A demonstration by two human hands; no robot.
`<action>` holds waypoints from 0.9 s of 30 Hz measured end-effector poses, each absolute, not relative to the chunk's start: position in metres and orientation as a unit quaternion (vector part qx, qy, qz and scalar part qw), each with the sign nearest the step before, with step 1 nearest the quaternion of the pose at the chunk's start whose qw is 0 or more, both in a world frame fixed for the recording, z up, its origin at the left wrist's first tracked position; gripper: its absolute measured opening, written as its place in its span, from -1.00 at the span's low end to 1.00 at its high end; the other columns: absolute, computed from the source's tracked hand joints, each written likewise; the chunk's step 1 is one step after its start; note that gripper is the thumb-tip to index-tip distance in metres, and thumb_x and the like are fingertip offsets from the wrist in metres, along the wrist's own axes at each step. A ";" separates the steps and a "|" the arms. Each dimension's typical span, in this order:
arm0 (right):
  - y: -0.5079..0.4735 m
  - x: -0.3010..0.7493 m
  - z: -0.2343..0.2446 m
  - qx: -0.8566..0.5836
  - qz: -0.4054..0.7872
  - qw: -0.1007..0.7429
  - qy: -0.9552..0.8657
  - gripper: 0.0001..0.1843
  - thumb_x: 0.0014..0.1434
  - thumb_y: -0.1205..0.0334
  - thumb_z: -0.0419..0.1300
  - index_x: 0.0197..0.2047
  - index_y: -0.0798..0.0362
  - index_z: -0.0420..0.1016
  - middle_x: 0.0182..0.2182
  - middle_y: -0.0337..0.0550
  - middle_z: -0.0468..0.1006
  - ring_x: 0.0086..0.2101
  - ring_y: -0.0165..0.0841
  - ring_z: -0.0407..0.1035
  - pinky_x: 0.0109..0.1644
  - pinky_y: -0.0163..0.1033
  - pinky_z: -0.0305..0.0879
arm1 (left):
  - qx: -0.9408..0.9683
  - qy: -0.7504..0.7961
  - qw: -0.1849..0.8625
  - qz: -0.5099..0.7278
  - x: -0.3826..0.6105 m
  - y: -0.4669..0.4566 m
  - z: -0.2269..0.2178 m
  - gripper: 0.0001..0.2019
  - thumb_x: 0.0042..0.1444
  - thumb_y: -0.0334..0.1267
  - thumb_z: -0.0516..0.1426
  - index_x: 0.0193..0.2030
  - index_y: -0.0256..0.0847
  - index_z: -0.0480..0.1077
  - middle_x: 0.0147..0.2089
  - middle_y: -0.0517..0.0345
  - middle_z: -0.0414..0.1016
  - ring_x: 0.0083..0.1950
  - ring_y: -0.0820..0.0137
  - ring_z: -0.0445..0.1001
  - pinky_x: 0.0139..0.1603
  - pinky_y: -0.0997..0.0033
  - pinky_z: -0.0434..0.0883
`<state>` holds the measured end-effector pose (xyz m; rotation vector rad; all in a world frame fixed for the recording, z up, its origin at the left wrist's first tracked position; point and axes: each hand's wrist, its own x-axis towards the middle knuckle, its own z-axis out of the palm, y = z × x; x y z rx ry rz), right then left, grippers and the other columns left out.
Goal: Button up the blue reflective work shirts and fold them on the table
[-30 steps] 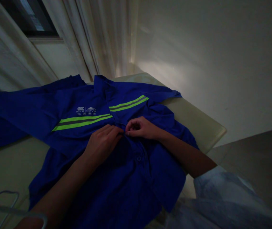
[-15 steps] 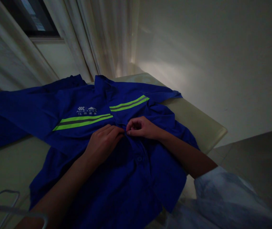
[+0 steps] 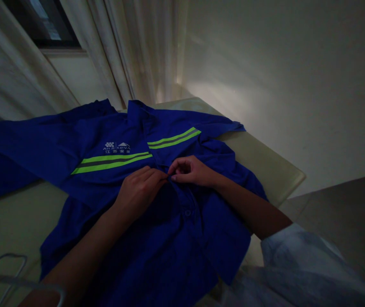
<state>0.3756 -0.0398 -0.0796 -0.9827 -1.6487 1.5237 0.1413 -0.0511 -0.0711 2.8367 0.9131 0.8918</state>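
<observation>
A blue work shirt (image 3: 112, 170) with two yellow-green reflective stripes and a white chest logo lies spread face up on a pale table (image 3: 265, 164). My left hand (image 3: 139, 189) and my right hand (image 3: 190, 170) meet at the shirt's front placket, just below the stripes. Both hands are closed in a pinch on the placket fabric, fingertips nearly touching each other. A dark button (image 3: 187, 212) shows on the placket below my hands. What lies between my fingertips is too small to see.
Pale curtains (image 3: 131, 47) hang behind the table under a dark window (image 3: 41, 25). A plain wall runs along the right. A thin wire hanger (image 3: 6, 277) lies at the near left. The table's right corner is near my right sleeve (image 3: 297, 264).
Hardly anything has moved; my hands stay pinched together at the placket, shifted very slightly upward in view.
</observation>
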 end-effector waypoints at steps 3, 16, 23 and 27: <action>-0.039 0.376 -0.080 -0.374 0.584 0.341 -0.635 -0.61 0.06 0.01 0.48 -0.20 0.13 0.59 -0.53 -0.36 0.40 -0.50 -0.50 0.20 -0.41 -0.36 0.07 | 0.910 0.294 0.009 0.292 0.142 -0.052 -0.071 -0.84 0.43 -0.30 0.13 -0.15 -0.24 0.54 -0.23 0.08 0.66 -0.23 0.29 0.55 -0.17 0.28 0.48; -0.042 0.371 -0.078 -0.383 0.585 0.389 -0.600 -0.62 0.04 -0.03 0.50 -0.33 0.11 0.57 -0.45 -0.27 0.51 -0.42 -0.43 0.32 -0.30 -0.31 0.21 | 0.921 0.245 -0.123 0.276 0.139 -0.055 -0.072 -0.83 0.40 -0.42 0.09 -0.12 -0.20 0.53 -0.04 0.11 0.70 -0.22 0.33 0.58 -0.20 0.24 0.46; -0.044 0.367 -0.080 -0.384 0.581 0.407 -0.592 -0.68 0.07 0.02 0.45 -0.34 0.10 0.55 -0.50 -0.33 0.44 -0.47 -0.47 0.25 -0.36 -0.34 0.17 | 0.909 0.161 -0.187 0.335 0.133 -0.053 -0.076 -0.80 0.32 -0.49 0.20 0.05 -0.31 0.50 0.03 -0.02 0.69 -0.23 0.31 0.63 -0.29 0.26 0.45; -0.047 0.366 -0.080 -0.387 0.574 0.410 -0.594 -0.69 0.08 0.03 0.43 -0.34 0.10 0.53 -0.53 -0.35 0.40 -0.50 -0.48 0.19 -0.40 -0.35 0.09 | 0.908 0.152 -0.185 0.343 0.134 -0.055 -0.073 -0.83 0.32 -0.50 0.21 0.02 -0.32 0.51 -0.02 -0.02 0.71 -0.27 0.34 0.64 -0.33 0.29 0.47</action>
